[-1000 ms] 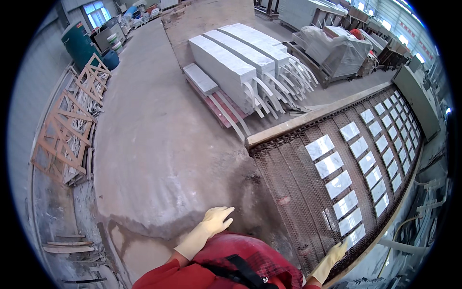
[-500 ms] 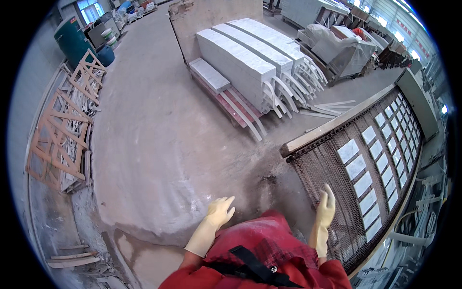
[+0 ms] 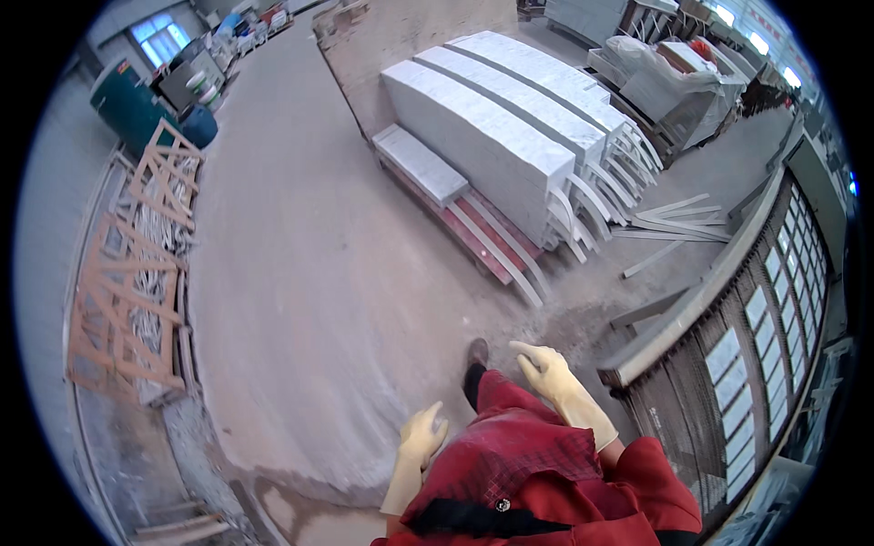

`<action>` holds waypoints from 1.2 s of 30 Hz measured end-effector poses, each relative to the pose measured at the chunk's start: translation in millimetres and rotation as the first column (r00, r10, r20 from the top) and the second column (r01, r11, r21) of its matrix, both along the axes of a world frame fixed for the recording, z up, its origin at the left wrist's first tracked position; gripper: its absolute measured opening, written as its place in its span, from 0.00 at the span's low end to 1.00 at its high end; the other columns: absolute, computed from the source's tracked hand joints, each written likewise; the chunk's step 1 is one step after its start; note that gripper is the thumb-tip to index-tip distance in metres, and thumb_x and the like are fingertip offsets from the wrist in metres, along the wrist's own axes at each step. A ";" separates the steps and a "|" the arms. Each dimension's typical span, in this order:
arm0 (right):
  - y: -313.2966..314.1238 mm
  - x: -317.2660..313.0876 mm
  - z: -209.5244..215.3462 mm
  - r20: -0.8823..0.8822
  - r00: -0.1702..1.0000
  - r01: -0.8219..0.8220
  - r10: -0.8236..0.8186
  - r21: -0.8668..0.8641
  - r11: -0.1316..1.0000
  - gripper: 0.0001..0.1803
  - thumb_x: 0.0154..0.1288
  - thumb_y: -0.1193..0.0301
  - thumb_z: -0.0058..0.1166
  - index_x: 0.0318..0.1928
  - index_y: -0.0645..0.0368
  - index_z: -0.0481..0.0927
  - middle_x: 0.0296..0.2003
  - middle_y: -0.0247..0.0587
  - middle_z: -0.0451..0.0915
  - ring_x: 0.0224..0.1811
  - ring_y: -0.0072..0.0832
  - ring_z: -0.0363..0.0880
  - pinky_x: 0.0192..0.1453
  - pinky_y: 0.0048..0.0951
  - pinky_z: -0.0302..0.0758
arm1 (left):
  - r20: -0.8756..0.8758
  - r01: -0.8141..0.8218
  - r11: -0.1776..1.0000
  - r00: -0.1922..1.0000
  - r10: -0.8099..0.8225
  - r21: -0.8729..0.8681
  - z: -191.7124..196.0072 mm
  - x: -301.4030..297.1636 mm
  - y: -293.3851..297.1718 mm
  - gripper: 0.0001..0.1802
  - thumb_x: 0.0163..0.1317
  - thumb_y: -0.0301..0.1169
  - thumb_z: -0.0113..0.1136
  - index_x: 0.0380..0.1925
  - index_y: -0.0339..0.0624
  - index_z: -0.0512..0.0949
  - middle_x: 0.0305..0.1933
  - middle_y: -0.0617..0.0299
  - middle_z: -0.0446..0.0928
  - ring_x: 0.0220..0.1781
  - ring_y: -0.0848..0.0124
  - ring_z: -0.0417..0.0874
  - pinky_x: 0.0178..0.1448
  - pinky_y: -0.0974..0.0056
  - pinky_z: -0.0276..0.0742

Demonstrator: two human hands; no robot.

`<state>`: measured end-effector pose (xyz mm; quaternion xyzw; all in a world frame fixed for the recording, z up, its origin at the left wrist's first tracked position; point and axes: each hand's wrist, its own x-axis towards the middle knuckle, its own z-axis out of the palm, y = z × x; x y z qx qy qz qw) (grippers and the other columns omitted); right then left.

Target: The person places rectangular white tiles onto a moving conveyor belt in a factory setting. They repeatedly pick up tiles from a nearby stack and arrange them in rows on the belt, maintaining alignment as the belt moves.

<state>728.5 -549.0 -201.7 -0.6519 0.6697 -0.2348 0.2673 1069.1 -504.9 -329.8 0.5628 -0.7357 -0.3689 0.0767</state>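
Apparently mid-stride and between grips, with left hand [image 3: 421,435] and right hand [image 3: 546,373] empty, fingers loosely apart. Facing white slabs [image 3: 492,132] stacked on a red platform [image 3: 481,246]; to the right, passing white tiles [image 3: 756,307] on a mesh conveyor [image 3: 669,428]. Probably needs closer footing before gripping either.

Down from the wearer's head the scene is viewed, one fisheye tipped forward: red apron [image 3: 501,446], left hand [image 3: 421,439] and right hand [image 3: 547,372] are caught close below; floor [image 3: 282,246] is seen stretching toward a distant window [image 3: 160,39], edges bowed at the rim.
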 end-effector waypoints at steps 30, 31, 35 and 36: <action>-514.6 8.9 -77.5 0.130 0.824 0.430 -0.551 0.489 0.759 0.21 0.79 0.71 0.61 0.69 0.55 0.85 0.53 0.52 0.92 0.57 0.43 0.91 0.65 0.39 0.84 | 0.069 0.374 0.922 0.922 -0.382 0.103 -103.4 -128.5 -791.6 0.37 0.69 0.45 0.72 0.75 0.46 0.75 0.65 0.46 0.85 0.67 0.47 0.86 0.70 0.44 0.81; -516.8 10.3 -85.9 0.143 0.802 0.435 -0.580 0.527 0.730 0.21 0.79 0.73 0.60 0.69 0.56 0.85 0.54 0.52 0.92 0.58 0.41 0.91 0.67 0.38 0.83 | 0.093 0.380 0.913 0.914 -0.395 0.146 -114.5 -149.8 -813.4 0.38 0.69 0.45 0.72 0.76 0.45 0.74 0.67 0.46 0.84 0.68 0.47 0.85 0.71 0.44 0.80; -539.0 -0.9 -120.9 0.087 0.674 0.480 -0.733 0.703 0.525 0.22 0.82 0.70 0.58 0.72 0.56 0.84 0.58 0.49 0.91 0.63 0.37 0.88 0.70 0.36 0.80 | 0.191 0.453 0.891 0.877 -0.441 -0.020 -190.6 -234.3 -880.4 0.44 0.66 0.45 0.75 0.78 0.39 0.70 0.71 0.48 0.78 0.74 0.49 0.78 0.80 0.42 0.71; -543.9 -6.4 -129.0 0.055 0.636 0.493 -0.770 0.739 0.460 0.22 0.83 0.70 0.57 0.72 0.55 0.83 0.59 0.48 0.90 0.65 0.35 0.87 0.71 0.36 0.79 | 0.223 0.483 0.875 0.857 -0.464 -0.034 -205.2 -256.6 -896.4 0.44 0.65 0.45 0.75 0.77 0.38 0.71 0.71 0.48 0.78 0.75 0.49 0.77 0.81 0.41 0.69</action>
